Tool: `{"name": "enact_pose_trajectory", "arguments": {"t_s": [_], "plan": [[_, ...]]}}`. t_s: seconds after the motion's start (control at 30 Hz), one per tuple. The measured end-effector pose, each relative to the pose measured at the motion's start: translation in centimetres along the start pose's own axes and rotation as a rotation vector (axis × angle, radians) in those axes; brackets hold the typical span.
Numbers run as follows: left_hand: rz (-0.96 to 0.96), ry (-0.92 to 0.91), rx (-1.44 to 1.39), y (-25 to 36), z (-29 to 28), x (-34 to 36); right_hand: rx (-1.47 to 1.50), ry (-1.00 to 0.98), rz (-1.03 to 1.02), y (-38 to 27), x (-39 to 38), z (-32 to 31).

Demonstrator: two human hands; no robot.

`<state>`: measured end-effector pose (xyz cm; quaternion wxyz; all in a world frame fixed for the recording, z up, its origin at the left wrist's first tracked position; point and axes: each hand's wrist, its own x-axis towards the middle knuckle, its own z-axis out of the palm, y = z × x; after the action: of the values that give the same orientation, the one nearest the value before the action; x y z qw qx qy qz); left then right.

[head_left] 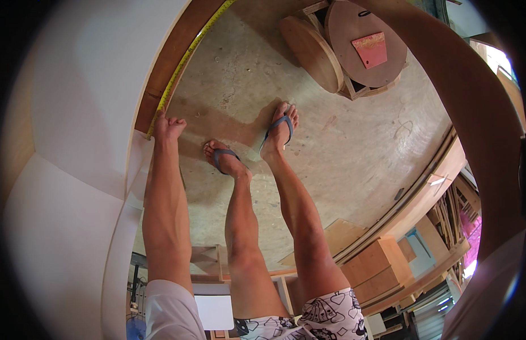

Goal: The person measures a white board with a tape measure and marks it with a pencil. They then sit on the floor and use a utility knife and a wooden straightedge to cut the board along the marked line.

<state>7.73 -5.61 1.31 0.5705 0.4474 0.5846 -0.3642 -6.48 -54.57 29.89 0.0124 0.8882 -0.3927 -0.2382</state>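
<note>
My left hand [169, 127] is at the near end of a reddish-brown wooden strip, its fingers curled and its thumb pressed on a yellow tape measure [187, 55]. The tape blade lies stretched along the strip's edge and runs out of the picture at the top. The brown wooden strip [155, 85] borders a large white panel [93, 85] on my left. My right arm arches up along the right side, and its hand is beyond the upper edge, so what it holds is hidden.
A wooden piece with round ends [336, 42] stands on the concrete floor [229, 73], a red-pink tapered piece [370, 50] on its face. My sandalled feet [281, 127] are near the middle. Wooden boxes [382, 266] and stacked boards [453, 204] sit at the lower right.
</note>
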Motion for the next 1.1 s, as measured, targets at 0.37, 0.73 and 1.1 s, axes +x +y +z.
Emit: {"name": "enact_pose_trajectory", "arguments": {"t_s": [0.37,0.73,1.1], "plan": [[0.001,-0.025,0.019,0.2,0.3,-0.2,-0.073,0.106,-0.226,2.2,-0.3,2.0],[0.063,-0.009,0.146,-13.8,-17.0,-26.1,0.06,-0.28,0.113,17.7,-25.0,-8.5],[0.178,-0.467,0.062,-9.6,-18.4,-73.2,0.267,-0.13,-0.407,42.6,-47.1,-43.2]]}}
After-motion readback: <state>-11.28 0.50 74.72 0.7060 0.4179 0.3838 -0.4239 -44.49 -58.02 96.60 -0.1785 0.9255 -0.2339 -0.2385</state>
